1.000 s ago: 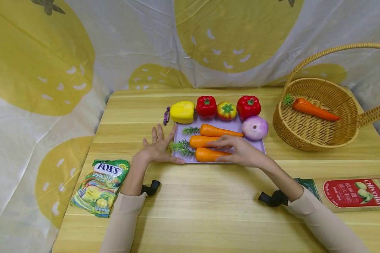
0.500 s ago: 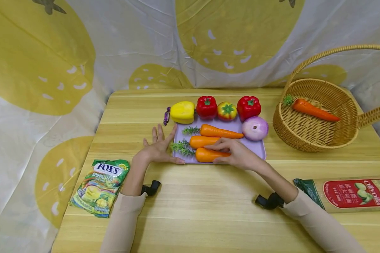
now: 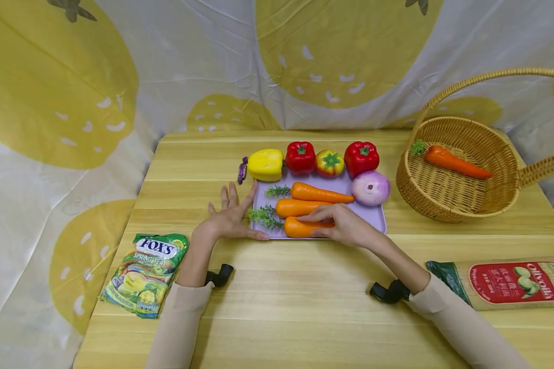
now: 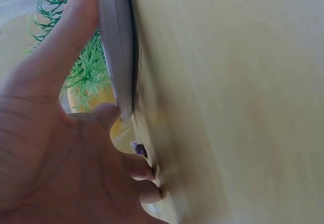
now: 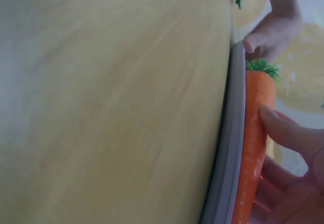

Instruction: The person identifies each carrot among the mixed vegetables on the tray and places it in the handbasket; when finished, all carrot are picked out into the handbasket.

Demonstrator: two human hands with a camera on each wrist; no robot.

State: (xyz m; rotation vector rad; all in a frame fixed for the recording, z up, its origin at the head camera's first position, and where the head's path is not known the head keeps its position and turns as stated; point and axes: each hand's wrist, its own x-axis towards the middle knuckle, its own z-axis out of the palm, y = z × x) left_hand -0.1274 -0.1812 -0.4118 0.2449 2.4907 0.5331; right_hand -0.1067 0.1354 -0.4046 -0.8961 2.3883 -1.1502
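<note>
A shallow lilac tray [image 3: 374, 218] lies on the table with three orange carrots in it, side by side, their green tops to the left. My right hand [image 3: 351, 225] holds the nearest carrot [image 3: 297, 227], thumb on the near side and fingers over the far side. In the right wrist view that carrot [image 5: 251, 148] lies along the tray's rim. Fingers spread, my left hand [image 3: 228, 220] rests against the tray's left end, thumb at the near corner. The middle carrot [image 3: 288, 207] is partly hidden by my right hand; the far carrot [image 3: 320, 192] lies beyond it.
Along the tray's far side are a yellow pepper [image 3: 265, 165], two red peppers [image 3: 300, 158], a tomato-like fruit [image 3: 330, 163] and a purple onion [image 3: 371, 188]. A wicker basket [image 3: 411, 192] with a carrot stands right. A candy bag [image 3: 147, 274] and spaghetti pack [image 3: 517, 283] flank my arms.
My right hand has shifted slightly left and nearer, and its thumb and fingers have closed on the nearest carrot. The left hand stays at the tray's end.
</note>
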